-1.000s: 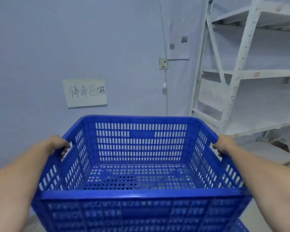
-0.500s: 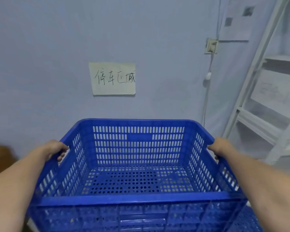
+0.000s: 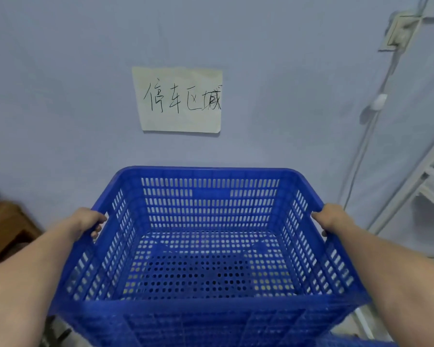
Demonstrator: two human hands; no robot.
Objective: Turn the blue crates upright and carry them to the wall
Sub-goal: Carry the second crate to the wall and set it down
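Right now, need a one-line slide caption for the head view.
Both hands, left hand and right hand, grip an upright blue crate by its side rims, facing a wall with a handwritten paper sign.

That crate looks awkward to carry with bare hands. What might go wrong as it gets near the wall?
The blue crate hides the floor ahead, so the person might trip, perhaps on the second crate's corner showing below. The left hand and right hand grip only the side rims, so a slip could tip it. Its far edge might bump the wall or scrape the paper sign.
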